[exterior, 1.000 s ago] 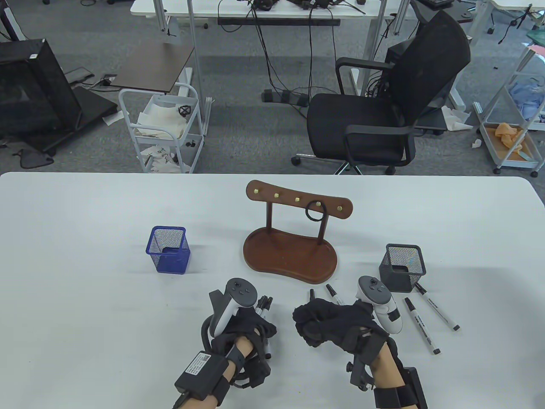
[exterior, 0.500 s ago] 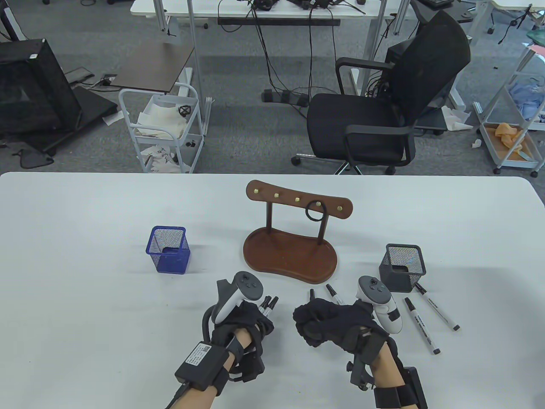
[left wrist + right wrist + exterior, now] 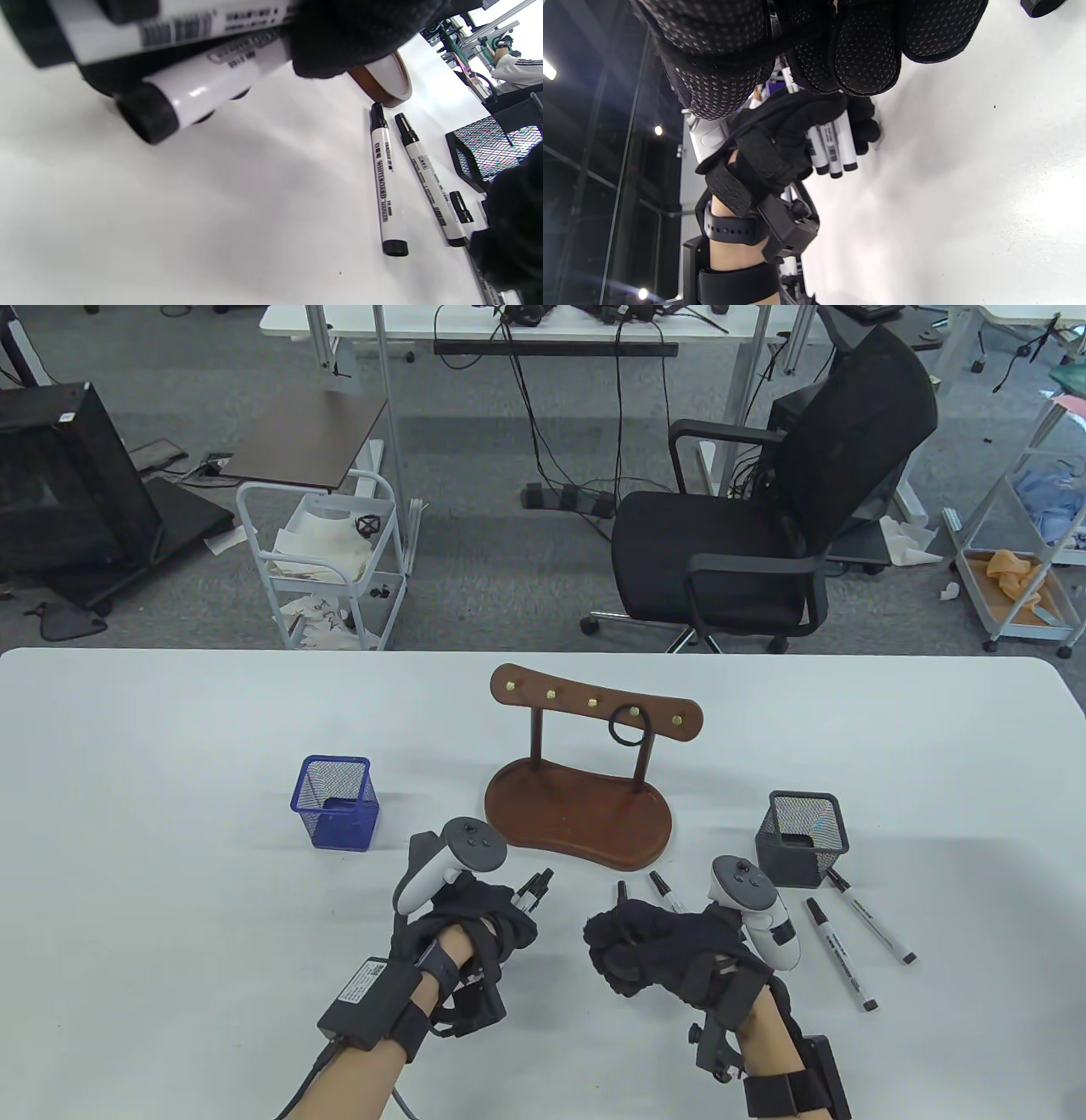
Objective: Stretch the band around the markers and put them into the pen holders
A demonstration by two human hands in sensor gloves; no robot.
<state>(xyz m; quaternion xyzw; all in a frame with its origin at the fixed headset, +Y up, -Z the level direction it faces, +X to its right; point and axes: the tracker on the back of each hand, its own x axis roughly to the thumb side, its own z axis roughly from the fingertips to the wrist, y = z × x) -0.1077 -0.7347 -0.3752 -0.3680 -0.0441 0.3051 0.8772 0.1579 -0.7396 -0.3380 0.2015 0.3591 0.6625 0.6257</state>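
The left grip (image 3: 475, 920) is wrapping its fingers around a bundle of markers (image 3: 831, 148), caps poking out toward the blue pen holder (image 3: 336, 802) just beyond on the surface (image 3: 170, 814). These look light, stiff and smooth, so they are likely sliding against each other; holding mid-barrel seems best. The right grip (image 3: 653, 942) is resting curled, apparently holding nothing. The band (image 3: 629, 727) is hanging on the wooden stand (image 3: 585, 814), and loose markers (image 3: 840, 954) are lying beside the black pen holder (image 3: 802, 838).

- The left hand (image 3: 475, 920) sits farther from the desk's (image 3: 170, 780) near edge than before.
- Its marker bundle (image 3: 530, 892) now tilts toward the right.
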